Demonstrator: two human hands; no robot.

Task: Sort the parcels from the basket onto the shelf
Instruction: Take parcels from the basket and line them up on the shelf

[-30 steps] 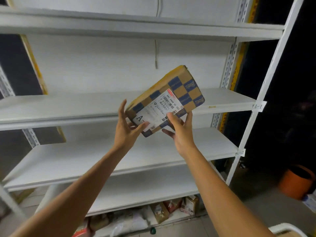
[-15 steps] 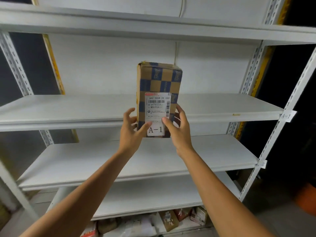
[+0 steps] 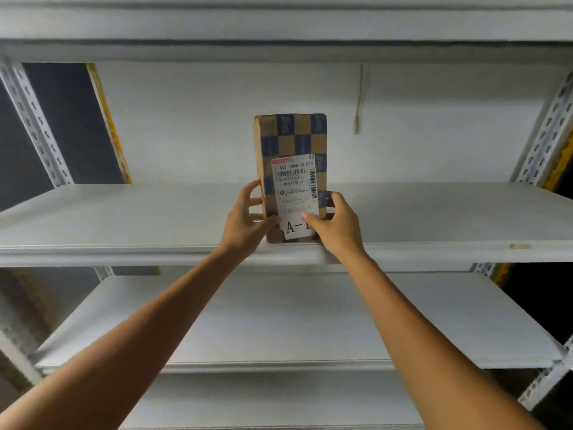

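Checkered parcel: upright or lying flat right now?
Upright. The parcel stands on its short end at the shelf board's front edge, label facing the camera, left hand and right hand gripping its lower sides.

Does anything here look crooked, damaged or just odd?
Nothing much. The parcel stands upright at the front edge of the shelf, held by the left hand and right hand. Only a small tan mark shows on the shelf edge to the right.

Outstretched arms, left hand [image 3: 245, 223] and right hand [image 3: 336, 226] both curled.
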